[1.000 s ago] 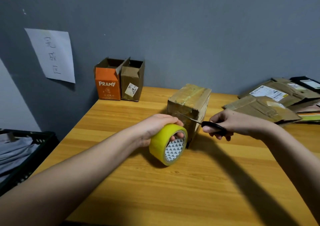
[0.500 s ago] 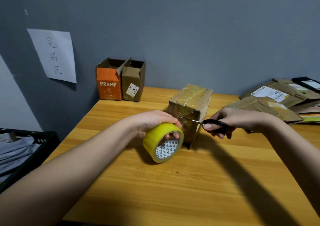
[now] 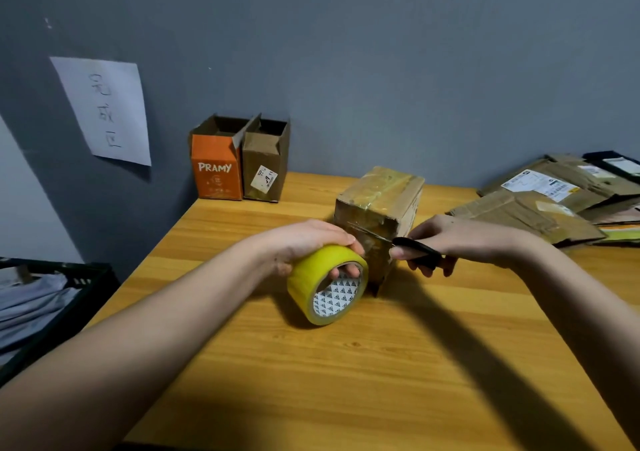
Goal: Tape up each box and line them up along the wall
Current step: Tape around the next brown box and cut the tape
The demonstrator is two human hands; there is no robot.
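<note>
A brown cardboard box [image 3: 384, 197] with shiny tape over its top stands in the middle of the wooden table [image 3: 398, 364]. My left hand [image 3: 304, 242] grips a yellow tape roll [image 3: 311, 277] just in front of the box, fingers curled through its core. My right hand [image 3: 460, 239] holds black-handled scissors [image 3: 417, 251] whose blades point left across the box's near face, toward the tape stretched from the roll. An orange box marked PRAMY [image 3: 216, 166] and a brown box [image 3: 265, 165] stand side by side against the wall at the back left, tops open.
Flattened cardboard boxes [image 3: 540, 204] lie in a pile at the table's right. A black crate [image 3: 62, 298] with grey cloth sits left of the table, below its edge. A paper sheet [image 3: 104, 107] hangs on the grey wall.
My left hand with the tape roll has shifted slightly left and nearer to me. The scissors have closed in on the box's near face; the blades look nearer together.
</note>
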